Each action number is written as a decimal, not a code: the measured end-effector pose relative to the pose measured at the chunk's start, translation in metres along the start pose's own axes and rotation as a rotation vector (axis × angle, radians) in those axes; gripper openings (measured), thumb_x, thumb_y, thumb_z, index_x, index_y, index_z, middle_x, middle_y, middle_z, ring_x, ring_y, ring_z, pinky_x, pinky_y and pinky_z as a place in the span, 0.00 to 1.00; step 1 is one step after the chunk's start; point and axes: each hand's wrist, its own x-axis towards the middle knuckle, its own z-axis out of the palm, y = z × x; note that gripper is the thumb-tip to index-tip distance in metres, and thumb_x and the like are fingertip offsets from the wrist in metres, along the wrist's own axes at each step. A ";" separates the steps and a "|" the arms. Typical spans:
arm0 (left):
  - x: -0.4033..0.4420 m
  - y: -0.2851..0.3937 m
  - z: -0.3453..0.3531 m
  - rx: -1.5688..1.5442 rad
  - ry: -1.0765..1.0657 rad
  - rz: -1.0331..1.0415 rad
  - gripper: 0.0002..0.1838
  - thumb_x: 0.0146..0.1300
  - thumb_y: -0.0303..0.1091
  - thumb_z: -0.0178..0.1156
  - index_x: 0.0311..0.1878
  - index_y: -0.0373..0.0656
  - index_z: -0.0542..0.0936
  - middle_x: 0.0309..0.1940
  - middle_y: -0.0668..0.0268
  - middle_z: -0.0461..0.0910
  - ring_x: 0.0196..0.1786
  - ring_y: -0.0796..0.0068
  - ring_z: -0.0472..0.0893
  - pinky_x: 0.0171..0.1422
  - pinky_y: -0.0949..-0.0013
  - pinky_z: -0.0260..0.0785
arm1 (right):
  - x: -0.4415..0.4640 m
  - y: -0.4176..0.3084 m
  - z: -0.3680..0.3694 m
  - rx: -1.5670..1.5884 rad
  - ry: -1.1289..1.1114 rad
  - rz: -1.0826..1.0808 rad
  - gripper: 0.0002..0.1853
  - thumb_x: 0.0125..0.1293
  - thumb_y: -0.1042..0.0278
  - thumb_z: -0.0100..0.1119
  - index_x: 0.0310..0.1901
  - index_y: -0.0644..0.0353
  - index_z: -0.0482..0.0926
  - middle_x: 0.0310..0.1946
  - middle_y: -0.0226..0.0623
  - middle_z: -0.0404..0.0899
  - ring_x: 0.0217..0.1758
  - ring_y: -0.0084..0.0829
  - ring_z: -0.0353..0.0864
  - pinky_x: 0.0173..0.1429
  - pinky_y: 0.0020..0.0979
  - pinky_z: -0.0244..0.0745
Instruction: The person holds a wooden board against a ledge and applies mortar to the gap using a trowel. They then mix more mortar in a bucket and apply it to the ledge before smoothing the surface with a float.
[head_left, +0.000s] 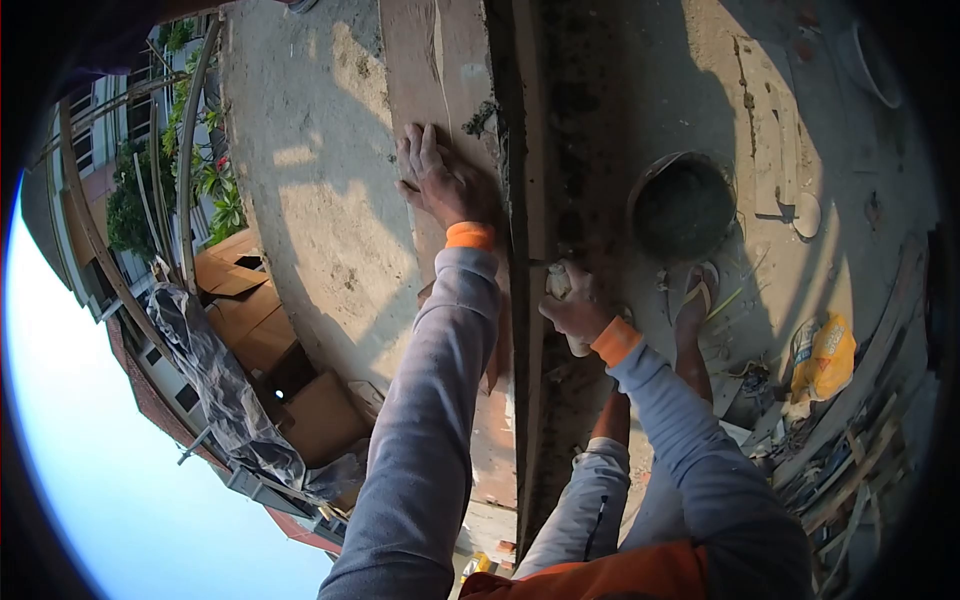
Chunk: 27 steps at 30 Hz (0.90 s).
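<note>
My left hand [435, 180] lies with its fingers spread on a long wooden board [425, 55] that runs along the edge of a concrete slab. A clump of dark wet mortar [481, 117] sticks to the board's edge beyond that hand. My right hand [583, 308] is closed around a tool with a pale handle [559, 283]. A thin dark metal part shows at its far end, beside the narrow dark gap along the board; its exact kind is not clear. Both wrists have orange cuffs.
To the right, a round bucket [684, 208] of grey mortar stands on the ground near my sandalled foot [696, 290]. Further right are a yellow sack [832, 357] and scrap wood [855, 475]. Cardboard boxes [320, 415] and a dark plastic sheet [215, 370] lie left.
</note>
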 end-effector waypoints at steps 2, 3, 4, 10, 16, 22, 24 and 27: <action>-0.004 0.001 -0.002 -0.001 -0.014 0.008 0.19 0.70 0.31 0.42 0.61 0.48 0.73 0.69 0.63 0.64 0.74 0.61 0.56 0.74 0.41 0.31 | -0.007 0.013 -0.006 -0.007 -0.035 -0.043 0.22 0.51 0.70 0.57 0.50 0.63 0.72 0.17 0.37 0.74 0.15 0.26 0.72 0.23 0.32 0.72; -0.004 0.001 -0.001 -0.017 0.003 0.013 0.19 0.70 0.31 0.42 0.60 0.49 0.73 0.69 0.63 0.64 0.74 0.61 0.56 0.74 0.42 0.31 | -0.009 0.015 -0.009 -0.016 -0.066 -0.095 0.20 0.51 0.71 0.57 0.49 0.62 0.73 0.17 0.36 0.73 0.14 0.25 0.72 0.23 0.31 0.71; -0.004 0.002 -0.001 -0.032 0.021 0.019 0.19 0.70 0.31 0.42 0.60 0.49 0.73 0.69 0.63 0.65 0.74 0.61 0.57 0.74 0.43 0.31 | -0.015 0.017 -0.013 -0.007 -0.064 -0.099 0.20 0.51 0.71 0.57 0.49 0.62 0.73 0.17 0.36 0.73 0.14 0.25 0.72 0.23 0.31 0.71; -0.002 0.007 -0.004 -0.024 0.000 0.011 0.18 0.71 0.32 0.40 0.60 0.49 0.73 0.69 0.64 0.64 0.74 0.62 0.56 0.75 0.44 0.31 | -0.027 0.001 -0.031 0.247 -0.338 0.082 0.08 0.51 0.76 0.58 0.34 0.61 0.70 0.16 0.31 0.70 0.14 0.22 0.70 0.20 0.28 0.69; 0.000 0.014 -0.008 -0.011 -0.043 -0.039 0.19 0.71 0.35 0.40 0.62 0.48 0.71 0.70 0.62 0.62 0.75 0.62 0.54 0.75 0.43 0.29 | 0.055 -0.079 -0.068 0.382 -0.197 -0.119 0.08 0.51 0.75 0.58 0.30 0.60 0.69 0.15 0.30 0.68 0.13 0.21 0.69 0.17 0.29 0.70; 0.002 0.010 -0.008 0.012 -0.073 -0.039 0.20 0.71 0.36 0.40 0.63 0.47 0.70 0.70 0.63 0.61 0.76 0.63 0.52 0.75 0.41 0.28 | 0.107 -0.150 -0.057 0.053 -0.021 -0.179 0.09 0.49 0.73 0.57 0.31 0.65 0.69 0.18 0.34 0.70 0.13 0.26 0.71 0.16 0.32 0.69; 0.003 0.012 -0.007 0.011 -0.069 -0.026 0.20 0.71 0.36 0.40 0.63 0.48 0.69 0.71 0.63 0.60 0.76 0.63 0.52 0.75 0.41 0.28 | 0.077 -0.134 -0.054 0.044 -0.063 -0.166 0.09 0.48 0.74 0.55 0.31 0.66 0.68 0.17 0.34 0.69 0.12 0.26 0.70 0.15 0.31 0.68; 0.006 0.014 -0.007 0.050 -0.087 -0.058 0.20 0.71 0.37 0.40 0.64 0.48 0.68 0.71 0.63 0.60 0.76 0.63 0.51 0.75 0.41 0.28 | 0.034 -0.107 -0.047 0.092 -0.044 -0.163 0.06 0.49 0.75 0.54 0.29 0.63 0.68 0.17 0.32 0.68 0.12 0.24 0.70 0.16 0.30 0.67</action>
